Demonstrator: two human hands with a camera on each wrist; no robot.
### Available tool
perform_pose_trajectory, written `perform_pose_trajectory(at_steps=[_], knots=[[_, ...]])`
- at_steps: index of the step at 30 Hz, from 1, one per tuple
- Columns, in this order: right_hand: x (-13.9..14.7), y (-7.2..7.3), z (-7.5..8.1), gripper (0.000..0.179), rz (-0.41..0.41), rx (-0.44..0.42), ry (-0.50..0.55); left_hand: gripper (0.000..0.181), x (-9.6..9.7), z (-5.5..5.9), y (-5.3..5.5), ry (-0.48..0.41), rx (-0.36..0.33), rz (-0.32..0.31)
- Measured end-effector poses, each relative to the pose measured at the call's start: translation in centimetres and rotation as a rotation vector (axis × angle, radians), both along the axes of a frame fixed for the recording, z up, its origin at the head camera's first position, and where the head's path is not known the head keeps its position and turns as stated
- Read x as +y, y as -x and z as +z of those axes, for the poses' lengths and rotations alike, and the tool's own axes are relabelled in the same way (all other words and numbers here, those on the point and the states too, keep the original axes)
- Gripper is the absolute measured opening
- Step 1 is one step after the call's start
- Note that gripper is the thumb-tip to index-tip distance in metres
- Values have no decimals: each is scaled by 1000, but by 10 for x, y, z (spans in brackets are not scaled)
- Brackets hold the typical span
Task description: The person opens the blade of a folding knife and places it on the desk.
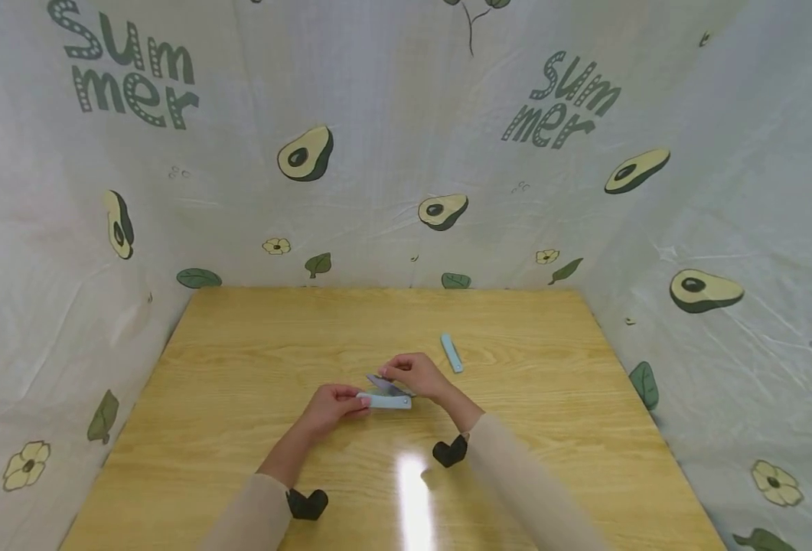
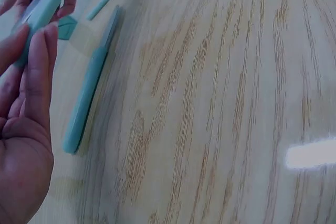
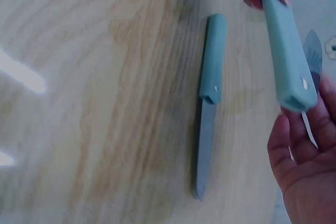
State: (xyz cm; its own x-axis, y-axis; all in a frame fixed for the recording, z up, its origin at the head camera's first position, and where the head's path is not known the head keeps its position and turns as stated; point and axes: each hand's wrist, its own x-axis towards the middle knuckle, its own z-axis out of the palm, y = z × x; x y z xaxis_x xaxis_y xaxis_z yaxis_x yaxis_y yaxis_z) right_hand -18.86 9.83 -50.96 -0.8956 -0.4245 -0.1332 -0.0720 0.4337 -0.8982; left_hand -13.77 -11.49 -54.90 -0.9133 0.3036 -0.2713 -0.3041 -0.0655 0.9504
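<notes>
My left hand (image 1: 337,407) pinches one end of the pale blue-green handle of a folding knife (image 1: 393,402). A rivet marks the handle's other end, and the blade (image 3: 314,51) stands partly swung out from it. My right hand (image 1: 415,375) has thumb and fingertips at the blade (image 1: 386,384); in the right wrist view its fingers (image 3: 278,140) hide part of that blade. Below the held knife, a second knife (image 2: 86,98) of the same colour lies on the table with its blade straight out. The head view mostly hides this second knife behind the hands.
A closed blue-green folding piece (image 1: 451,353) lies on the table beyond my right hand. The wooden table (image 1: 254,329) is glossy, with a bright light reflection near its front. A white patterned cloth (image 1: 371,92) hangs along the back and both sides.
</notes>
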Motion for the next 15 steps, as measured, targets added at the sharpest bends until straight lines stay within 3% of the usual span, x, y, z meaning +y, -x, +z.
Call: perform_pose_trajectory(at_steps=[3,6,15], knots=[[1,4,7,22,172,44,-101,31,-3,0,-2,0,13,-106],[1,6,11,22,278,44,-143,32,-4,1,-4,-1,32,-184],[6,10,14,21,465,-3,-170,32,-4,1,-5,-1,61,-230]])
